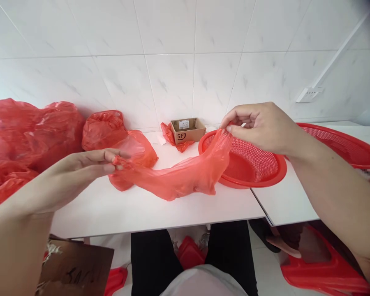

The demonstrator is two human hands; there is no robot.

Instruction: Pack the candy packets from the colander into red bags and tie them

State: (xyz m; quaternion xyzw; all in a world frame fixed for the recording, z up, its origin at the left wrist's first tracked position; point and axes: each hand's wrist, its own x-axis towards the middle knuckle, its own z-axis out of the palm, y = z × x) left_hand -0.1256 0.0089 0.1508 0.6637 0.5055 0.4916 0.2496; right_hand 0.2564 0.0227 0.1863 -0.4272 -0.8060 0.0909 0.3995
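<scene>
A thin red plastic bag (175,179) hangs stretched between my two hands above the white table. My left hand (80,174) pinches one end of it. At the other end, my right hand (259,125) grips the bag between thumb and fingers, in front of the red plastic basket (249,160). The bag sags in the middle and something small may lie in its lower fold; I cannot make it out. Behind my left hand lies another red plastic bag (142,150), partly covered by the stretched one.
Bulging red bags (40,131) fill the table's left side, with a smaller tied bag (101,129) beside them. A small cardboard box (188,133) stands by the tiled wall. Another red basket (333,142) is at right. A brown carton (77,267) and red stool (320,271) are below.
</scene>
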